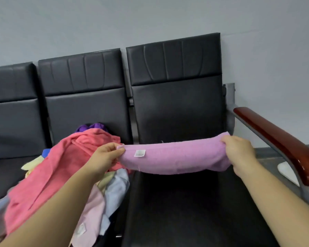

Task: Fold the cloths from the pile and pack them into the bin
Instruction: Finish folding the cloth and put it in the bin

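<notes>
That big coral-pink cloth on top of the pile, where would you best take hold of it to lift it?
Grip the coral-pink cloth at its upper bunched edge near the seat back, coming from above. It drapes over the pile as the top layer, so a pinch there should lift it clear without dragging much else.

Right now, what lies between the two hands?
In the head view, only the lilac cloth, stretched from the left hand to the right hand above the black seat.
</notes>
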Demonstrator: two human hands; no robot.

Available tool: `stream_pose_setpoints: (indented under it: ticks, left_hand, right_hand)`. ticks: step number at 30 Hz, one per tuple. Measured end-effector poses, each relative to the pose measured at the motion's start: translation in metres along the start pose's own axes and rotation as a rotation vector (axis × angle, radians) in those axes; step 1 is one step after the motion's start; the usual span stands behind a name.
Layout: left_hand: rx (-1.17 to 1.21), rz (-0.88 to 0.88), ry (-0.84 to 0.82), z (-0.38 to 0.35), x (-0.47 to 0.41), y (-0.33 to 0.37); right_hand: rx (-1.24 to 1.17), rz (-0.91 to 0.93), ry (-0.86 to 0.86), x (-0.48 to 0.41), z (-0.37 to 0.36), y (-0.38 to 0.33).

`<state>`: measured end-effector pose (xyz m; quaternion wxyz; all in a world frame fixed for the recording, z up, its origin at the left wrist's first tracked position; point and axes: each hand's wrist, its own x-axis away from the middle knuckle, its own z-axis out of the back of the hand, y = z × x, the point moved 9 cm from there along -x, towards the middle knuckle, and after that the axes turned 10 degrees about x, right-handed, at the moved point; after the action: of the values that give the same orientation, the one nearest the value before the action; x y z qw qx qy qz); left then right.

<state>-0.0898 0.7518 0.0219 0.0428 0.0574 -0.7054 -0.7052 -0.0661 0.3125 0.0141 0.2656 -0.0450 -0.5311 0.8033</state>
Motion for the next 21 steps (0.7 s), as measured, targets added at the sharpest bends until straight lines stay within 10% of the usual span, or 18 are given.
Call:
stream_pose_setpoints:
  ticks: [8,21]
  left_hand:
    - [-0.139,0.384,0.029,0.004,0.022,-0.115]
    - [-0.098,0.189,0.226,-0.008,-0.064,-0.125]
  right_hand:
    - [0.284,-0.23,-0.391,-0.002,-0.048,0.099]
    - [0.424,0.152,-0.088,-0.076,-0.07,0.056]
